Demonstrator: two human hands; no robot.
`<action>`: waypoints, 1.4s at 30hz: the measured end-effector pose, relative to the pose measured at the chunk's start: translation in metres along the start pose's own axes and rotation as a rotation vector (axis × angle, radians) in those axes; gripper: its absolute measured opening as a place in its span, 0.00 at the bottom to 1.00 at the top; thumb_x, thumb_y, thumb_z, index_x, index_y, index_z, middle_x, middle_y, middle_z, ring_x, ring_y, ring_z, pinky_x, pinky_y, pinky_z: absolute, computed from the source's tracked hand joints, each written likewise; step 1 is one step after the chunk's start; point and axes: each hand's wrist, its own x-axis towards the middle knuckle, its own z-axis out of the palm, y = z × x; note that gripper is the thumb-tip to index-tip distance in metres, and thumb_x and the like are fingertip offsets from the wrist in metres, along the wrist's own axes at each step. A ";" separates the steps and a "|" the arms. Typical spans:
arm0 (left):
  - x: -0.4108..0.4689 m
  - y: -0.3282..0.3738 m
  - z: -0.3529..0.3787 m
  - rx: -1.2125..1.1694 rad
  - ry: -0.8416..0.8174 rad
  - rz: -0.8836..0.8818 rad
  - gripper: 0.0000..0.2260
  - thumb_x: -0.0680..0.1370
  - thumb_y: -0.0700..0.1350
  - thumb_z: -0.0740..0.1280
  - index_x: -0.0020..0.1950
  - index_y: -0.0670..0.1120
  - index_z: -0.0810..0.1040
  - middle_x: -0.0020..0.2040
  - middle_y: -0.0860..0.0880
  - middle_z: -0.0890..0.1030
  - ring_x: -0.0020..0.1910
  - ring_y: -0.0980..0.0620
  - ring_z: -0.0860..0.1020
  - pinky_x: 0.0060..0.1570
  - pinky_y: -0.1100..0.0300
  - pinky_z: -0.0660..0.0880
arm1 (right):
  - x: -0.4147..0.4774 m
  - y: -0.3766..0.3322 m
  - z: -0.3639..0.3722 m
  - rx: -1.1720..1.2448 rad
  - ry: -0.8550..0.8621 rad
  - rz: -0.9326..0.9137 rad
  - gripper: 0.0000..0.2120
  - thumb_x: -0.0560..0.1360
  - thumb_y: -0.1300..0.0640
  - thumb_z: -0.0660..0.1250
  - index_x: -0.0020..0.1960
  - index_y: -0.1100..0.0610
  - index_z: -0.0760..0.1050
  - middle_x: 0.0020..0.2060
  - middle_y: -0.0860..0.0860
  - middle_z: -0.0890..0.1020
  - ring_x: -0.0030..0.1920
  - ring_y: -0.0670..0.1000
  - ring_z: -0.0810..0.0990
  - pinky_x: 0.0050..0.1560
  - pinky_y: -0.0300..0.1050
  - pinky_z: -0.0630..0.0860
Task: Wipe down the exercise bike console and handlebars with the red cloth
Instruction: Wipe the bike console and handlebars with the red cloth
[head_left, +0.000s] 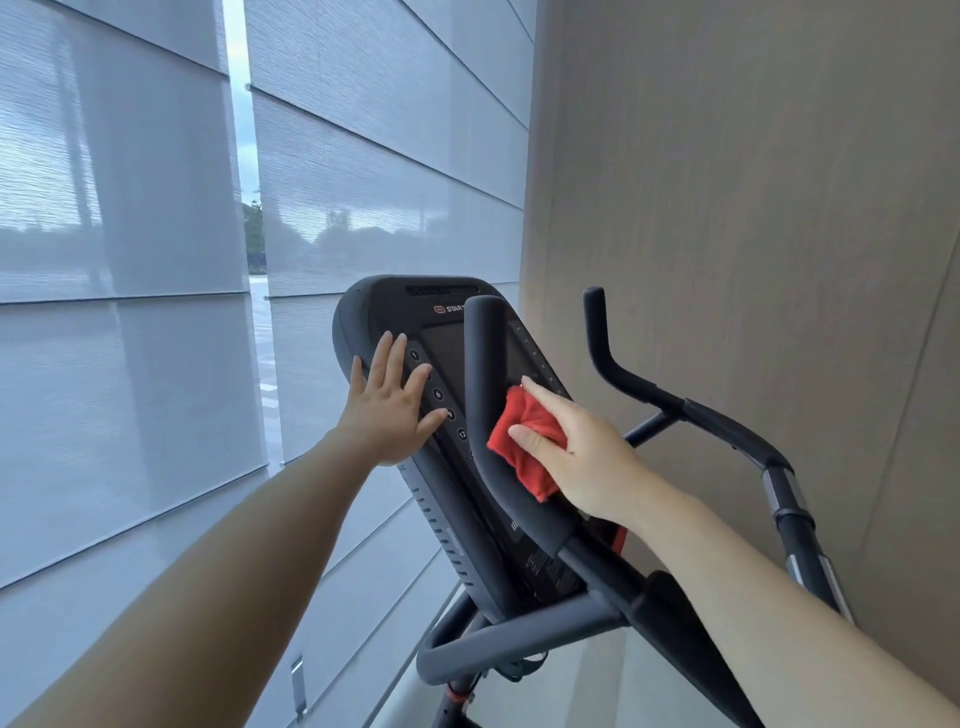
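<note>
Pinching the bunched red cloth (519, 441) between thumb and fingers, the right hand (576, 457) is pressing it against the lower face of the console (363, 306), just right of the upright handlebar horn (480, 358) that is standing in front of the screen (441, 348). The thumb is lying across the near side of the cloth and the forefinger is stretching along its far edge. The other fingers are hidden behind the fabric, so I cannot tell how far they are curling. Wadding the cloth this way is probably giving a firm pad to push with in the narrow gap between horn and console.

The left hand (387, 410) is lying flat and spread on the console's left edge, fingertips reaching the column of numbered buttons (438, 394), holding nothing. It is likely bracing the tilted console so that it is not rocking under the wiping pressure.

Further right, the second handlebar horn (605, 353) is rising in front of the beige wall (727, 208), well apart from both hands, and a looped lower bar (493, 636) is curving near the bottom. Sheer window blinds (130, 208) are filling the left side. Judging from the cloth's place, the console is being worked on now, and the handlebars are looking yet to be wiped.
</note>
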 end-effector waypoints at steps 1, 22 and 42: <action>0.000 0.000 0.000 -0.002 0.000 -0.001 0.31 0.77 0.64 0.50 0.76 0.49 0.53 0.77 0.43 0.37 0.74 0.46 0.31 0.70 0.42 0.37 | -0.001 -0.002 0.004 -0.003 -0.033 0.004 0.34 0.75 0.39 0.60 0.75 0.49 0.53 0.72 0.45 0.64 0.70 0.43 0.62 0.63 0.34 0.57; 0.001 -0.001 0.003 -0.029 0.022 -0.002 0.31 0.77 0.64 0.51 0.75 0.49 0.55 0.77 0.43 0.38 0.74 0.47 0.31 0.70 0.41 0.37 | -0.040 -0.009 0.008 -0.152 -0.117 -0.015 0.34 0.75 0.38 0.59 0.75 0.48 0.52 0.71 0.44 0.64 0.69 0.46 0.64 0.68 0.44 0.62; -0.004 -0.010 0.005 -0.113 0.090 0.176 0.25 0.78 0.61 0.51 0.69 0.47 0.64 0.77 0.41 0.44 0.74 0.44 0.33 0.68 0.36 0.38 | -0.057 -0.043 0.043 -0.567 0.187 0.095 0.34 0.74 0.40 0.60 0.75 0.52 0.55 0.71 0.47 0.65 0.67 0.52 0.67 0.62 0.47 0.69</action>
